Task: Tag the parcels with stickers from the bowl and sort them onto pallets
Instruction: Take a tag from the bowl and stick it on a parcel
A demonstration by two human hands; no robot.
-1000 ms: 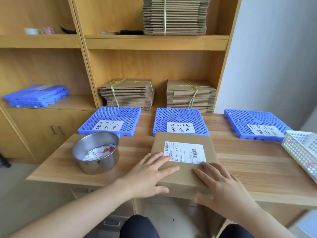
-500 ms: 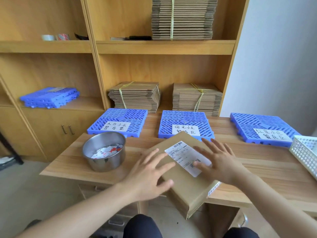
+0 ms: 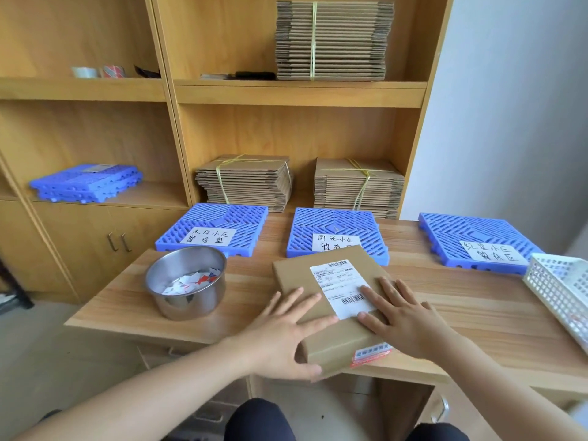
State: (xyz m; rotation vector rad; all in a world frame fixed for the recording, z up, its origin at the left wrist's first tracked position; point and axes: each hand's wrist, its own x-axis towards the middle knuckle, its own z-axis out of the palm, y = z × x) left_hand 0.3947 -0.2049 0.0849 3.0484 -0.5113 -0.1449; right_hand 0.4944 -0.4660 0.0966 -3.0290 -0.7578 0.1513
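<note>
1. Both hands lie flat on the parcel [image 3: 296, 275]. The left hand [image 3: 283, 338] covers its near-left corner with the thumb against the front face, and the right hand [image 3: 404, 316] sits over the lower right of the shipping label [image 3: 340, 284]. Fingers [image 3: 305, 300] are wide and straight, pressing, not gripping.
2. Changed: a second ago the label read across. Half a second ago the parcel was mid-turn, tipped off the desk [image 3: 461, 313] edge. Now it lies flat again, roughly a quarter turn round (near end overhangs the front edge a bit).
3. Right hand has shifted from bare cardboard onto the label.
4. Bowl [image 3: 187, 305] of stickers [image 3: 191, 280] sits left of the parcel, apart and untouched. Left pallet [image 3: 219, 218], middle pallet [image 3: 334, 224] and right pallet [image 3: 461, 233] hold no parcels, and the parcel's far edge is near the middle one.
5. Meaning: probably turned to read the address. No sticker shows on top (red-white tape [image 3: 370, 354] looks like sealing), so tagging and sorting remain, with a reach to the bowl likely next.
</note>
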